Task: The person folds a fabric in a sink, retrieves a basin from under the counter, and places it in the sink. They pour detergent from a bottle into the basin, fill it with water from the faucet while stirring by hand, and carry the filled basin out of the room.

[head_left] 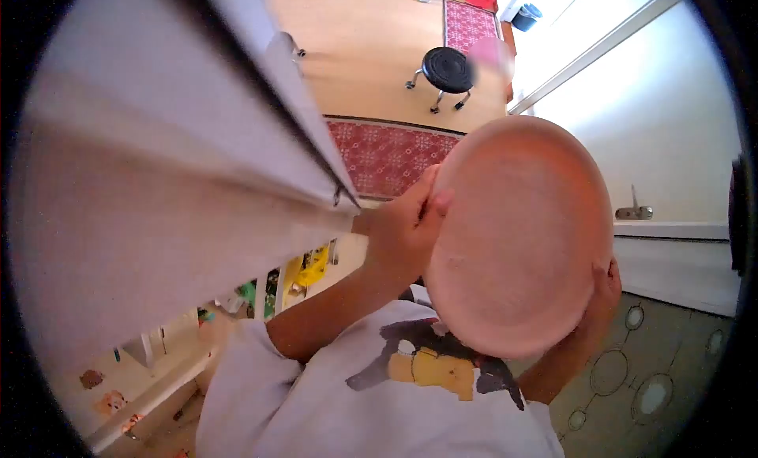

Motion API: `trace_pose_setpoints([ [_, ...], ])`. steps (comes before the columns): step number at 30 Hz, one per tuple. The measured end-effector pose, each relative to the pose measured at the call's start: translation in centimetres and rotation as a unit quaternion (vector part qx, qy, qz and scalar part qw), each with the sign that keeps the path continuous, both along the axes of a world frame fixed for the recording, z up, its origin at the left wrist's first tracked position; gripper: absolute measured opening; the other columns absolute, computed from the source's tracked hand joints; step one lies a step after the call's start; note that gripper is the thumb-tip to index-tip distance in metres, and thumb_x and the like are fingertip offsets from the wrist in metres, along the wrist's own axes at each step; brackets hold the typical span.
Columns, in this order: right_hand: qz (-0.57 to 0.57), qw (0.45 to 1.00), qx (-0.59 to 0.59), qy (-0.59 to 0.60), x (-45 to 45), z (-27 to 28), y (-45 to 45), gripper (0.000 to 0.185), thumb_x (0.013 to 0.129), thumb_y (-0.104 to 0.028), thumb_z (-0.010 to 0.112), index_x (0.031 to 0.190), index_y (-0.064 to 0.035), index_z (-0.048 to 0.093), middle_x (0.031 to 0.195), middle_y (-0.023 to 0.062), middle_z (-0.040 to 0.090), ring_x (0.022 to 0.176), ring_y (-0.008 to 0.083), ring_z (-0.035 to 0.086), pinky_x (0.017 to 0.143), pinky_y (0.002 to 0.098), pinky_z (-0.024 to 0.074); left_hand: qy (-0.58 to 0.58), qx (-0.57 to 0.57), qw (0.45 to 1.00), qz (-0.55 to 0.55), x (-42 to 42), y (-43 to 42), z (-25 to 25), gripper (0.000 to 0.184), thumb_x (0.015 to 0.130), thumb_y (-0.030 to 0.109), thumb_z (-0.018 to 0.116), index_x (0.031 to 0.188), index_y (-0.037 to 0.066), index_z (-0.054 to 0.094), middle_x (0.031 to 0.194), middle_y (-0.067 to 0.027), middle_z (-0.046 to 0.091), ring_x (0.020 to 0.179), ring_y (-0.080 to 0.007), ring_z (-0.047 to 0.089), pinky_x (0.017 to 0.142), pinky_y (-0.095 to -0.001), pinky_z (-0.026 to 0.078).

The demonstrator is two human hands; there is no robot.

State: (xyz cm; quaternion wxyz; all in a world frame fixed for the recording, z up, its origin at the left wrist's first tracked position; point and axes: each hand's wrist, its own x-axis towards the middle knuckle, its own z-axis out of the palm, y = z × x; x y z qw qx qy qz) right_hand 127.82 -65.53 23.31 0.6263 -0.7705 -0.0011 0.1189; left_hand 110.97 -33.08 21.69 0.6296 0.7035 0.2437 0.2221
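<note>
A pink round basin (517,237) is held up in front of my chest, tilted so that one broad round face is toward me. I cannot tell whether that face is its inside or its underside. My left hand (407,225) grips the basin's left edge, with the thumb lying over the rim. On the lower right edge, my right hand (606,288) is closed, its fingertips showing at the rim and the rest partly hidden behind the basin.
A pale door or panel (174,197) stands close on my left. Ahead, a red patterned mat (387,154) lies on the floor, with a black wheeled stool (448,69) beyond. A white door (671,103) with a metal handle (634,212) is on the right.
</note>
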Motion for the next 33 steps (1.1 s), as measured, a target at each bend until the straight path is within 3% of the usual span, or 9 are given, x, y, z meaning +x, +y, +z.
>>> trace_pose_setpoints([
  [2, -0.008, 0.999, 0.050, 0.000, 1.6, 0.0, 2.2, 0.052, 0.087, -0.022, 0.064, 0.128, 0.0074, 0.053, 0.121, 0.0163, 0.064, 0.105, 0.0261, 0.063, 0.091, 0.0384, 0.0504, 0.061, 0.045, 0.997, 0.010, 1.7, 0.8, -0.6, 0.037, 0.099, 0.020, 0.054, 0.131, 0.000, 0.054, 0.086, -0.0193, 0.066, 0.072, -0.0187, 0.064, 0.068, -0.0329, 0.051],
  [5, -0.016, 0.999, 0.045, -0.018, 4.7, 0.8, 5.2, 0.046, 0.088, -0.018, 0.063, 0.125, 0.0083, 0.055, 0.118, 0.0151, 0.065, 0.101, 0.0237, 0.064, 0.089, 0.0362, 0.0515, -0.004, 0.013, 0.999, 0.046, 4.9, 1.6, -0.6, 0.036, 0.099, 0.019, 0.053, 0.131, 0.001, 0.055, 0.086, -0.0183, 0.066, 0.072, -0.0171, 0.063, 0.069, -0.0317, 0.051],
  [9, -0.020, 0.999, 0.030, -0.017, 10.0, 2.0, 9.3, 0.042, 0.090, -0.013, 0.062, 0.125, 0.0096, 0.056, 0.114, 0.0139, 0.066, 0.099, 0.0214, 0.065, 0.088, 0.0336, 0.0515, 0.032, 0.101, 0.988, 0.111, 9.0, 2.8, -2.4, 0.031, 0.099, 0.017, 0.052, 0.127, 0.003, 0.058, 0.090, -0.0163, 0.068, 0.076, -0.0150, 0.063, 0.072, -0.0297, 0.051],
  [12, 0.021, 0.997, 0.078, -0.011, 15.0, 1.7, 10.6, 0.043, 0.089, -0.013, 0.063, 0.125, 0.0097, 0.056, 0.113, 0.0134, 0.067, 0.099, 0.0204, 0.065, 0.087, 0.0324, 0.0514, 0.061, -0.024, 0.994, 0.087, 12.0, 3.6, 1.5, 0.039, 0.101, 0.017, 0.053, 0.134, -0.004, 0.053, 0.116, -0.0098, 0.067, 0.102, -0.0120, 0.060, 0.089, -0.0274, 0.049],
  [15, 0.065, 0.992, 0.102, -0.022, 19.9, 2.1, 12.7, 0.044, 0.089, -0.014, 0.064, 0.125, 0.0098, 0.056, 0.113, 0.0128, 0.067, 0.099, 0.0191, 0.065, 0.087, 0.0311, 0.0517, 0.041, 0.001, 0.989, 0.145, 15.5, 4.3, 2.1, 0.033, 0.100, 0.018, 0.052, 0.128, 0.000, 0.058, 0.096, -0.0077, 0.070, 0.085, -0.0073, 0.061, 0.078, -0.0263, 0.050],
  [18, 0.092, 0.988, 0.122, -0.020, 24.5, 3.0, 15.4, 0.045, 0.088, -0.014, 0.065, 0.125, 0.0101, 0.056, 0.113, 0.0123, 0.067, 0.098, 0.0182, 0.065, 0.086, 0.0301, 0.0521, 0.010, -0.026, 0.982, 0.189, 18.8, 5.4, 2.9, 0.035, 0.100, 0.019, 0.053, 0.128, -0.002, 0.057, 0.099, -0.0063, 0.070, 0.089, -0.0076, 0.061, 0.080, -0.0253, 0.050],
  [21, 0.102, 0.987, 0.118, -0.026, 28.7, 2.1, 17.5, 0.046, 0.088, -0.014, 0.067, 0.125, 0.0108, 0.056, 0.112, 0.0124, 0.067, 0.098, 0.0181, 0.066, 0.086, 0.0297, 0.0523, 0.059, -0.015, 0.979, 0.192, 21.3, 7.4, 2.5, 0.038, 0.101, 0.015, 0.053, 0.133, -0.004, 0.054, 0.118, -0.0099, 0.066, 0.102, -0.0142, 0.061, 0.091, -0.0278, 0.049],
  [27, 0.107, 0.987, 0.118, 0.004, 34.7, 1.5, 23.2, 0.043, 0.088, -0.010, 0.066, 0.125, 0.0113, 0.057, 0.113, 0.0157, 0.068, 0.100, 0.0218, 0.066, 0.089, 0.0325, 0.0519, 0.086, 0.014, 0.967, 0.238, 26.6, 12.1, 2.0, 0.036, 0.100, 0.012, 0.054, 0.132, -0.004, 0.056, 0.117, -0.0090, 0.066, 0.103, -0.0144, 0.061, 0.092, -0.0280, 0.048],
  [33, 0.109, 0.983, 0.145, 0.028, 38.5, 1.6, 30.5, 0.046, 0.085, -0.009, 0.066, 0.124, 0.0122, 0.056, 0.113, 0.0154, 0.067, 0.100, 0.0212, 0.066, 0.090, 0.0309, 0.0508, 0.051, -0.012, 0.958, 0.283, 30.5, 17.5, 1.2, 0.036, 0.099, 0.011, 0.054, 0.132, -0.004, 0.056, 0.111, -0.0053, 0.069, 0.095, -0.0080, 0.060, 0.085, -0.0247, 0.049],
])
